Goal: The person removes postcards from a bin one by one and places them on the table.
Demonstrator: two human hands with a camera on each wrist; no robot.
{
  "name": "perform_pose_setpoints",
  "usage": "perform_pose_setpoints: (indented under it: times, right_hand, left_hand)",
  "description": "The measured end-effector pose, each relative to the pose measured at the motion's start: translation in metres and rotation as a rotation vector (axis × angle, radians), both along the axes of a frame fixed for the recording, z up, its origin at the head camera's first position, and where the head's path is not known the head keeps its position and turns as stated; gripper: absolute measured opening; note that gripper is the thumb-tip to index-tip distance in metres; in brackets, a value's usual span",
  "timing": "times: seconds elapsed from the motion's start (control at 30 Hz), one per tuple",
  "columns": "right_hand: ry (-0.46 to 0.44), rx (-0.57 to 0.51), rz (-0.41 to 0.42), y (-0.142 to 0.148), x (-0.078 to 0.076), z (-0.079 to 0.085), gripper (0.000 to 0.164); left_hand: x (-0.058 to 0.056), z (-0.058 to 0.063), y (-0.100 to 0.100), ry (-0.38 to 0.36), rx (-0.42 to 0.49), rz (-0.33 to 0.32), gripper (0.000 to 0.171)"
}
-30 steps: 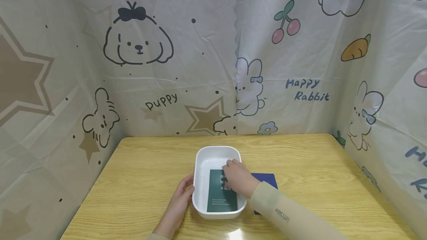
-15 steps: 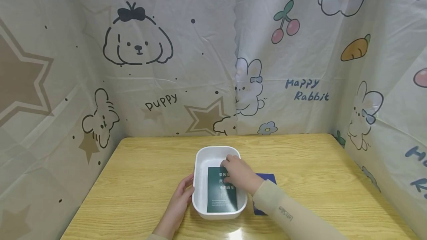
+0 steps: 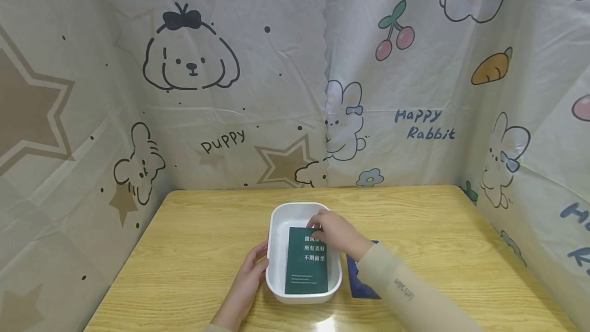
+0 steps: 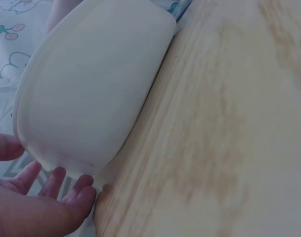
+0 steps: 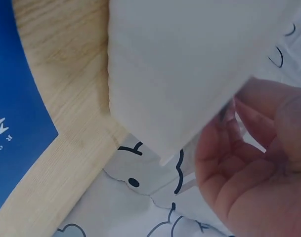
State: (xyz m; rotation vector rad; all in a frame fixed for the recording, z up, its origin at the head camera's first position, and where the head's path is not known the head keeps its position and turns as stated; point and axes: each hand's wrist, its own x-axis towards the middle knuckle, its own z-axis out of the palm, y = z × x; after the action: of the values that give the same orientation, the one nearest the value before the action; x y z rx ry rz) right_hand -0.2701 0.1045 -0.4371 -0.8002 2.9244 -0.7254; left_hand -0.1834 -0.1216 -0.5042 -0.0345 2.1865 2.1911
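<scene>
- Head: I look forward and down, white tray (image 3: 304, 299) at lower centre.
- Left wrist: I'm close, the tray filling upper left.
- Right wrist: equally close, same tray, upper centre.

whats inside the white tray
The white tray holds a dark green booklet, its upper right corner covered by the right hand; anything beneath the booklet is hidden.

Grn bklt (image 3: 304, 265)'s far edge now higher, R hand (image 3: 338, 232) shifted right.
</scene>
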Motion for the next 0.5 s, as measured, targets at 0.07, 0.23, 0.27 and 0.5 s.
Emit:
perform_pose_setpoints:
  times: [0.07,0.23,0.27,0.5]
  right_hand:
    - [-0.033,-0.045,0.013,0.002,-0.002,0.001,0.019]
    - [-0.090,-0.115,0.023,0.009,-0.008,0.002,0.017]
    - [-0.103,-0.127,0.022,0.010,-0.008,0.002,0.016]
    - [-0.169,-0.188,-0.009,0.019,-0.009,0.006,0.011]
  left_hand:
    - [0.000,0.000,0.000,0.000,0.000,0.000,0.046]
    - [0.000,0.000,0.000,0.000,0.004,0.004,0.046]
    - [0.000,0.000,0.000,0.000,0.002,0.004,0.047]
    - [0.000,0.000,0.000,-0.003,0.001,0.001,0.047]
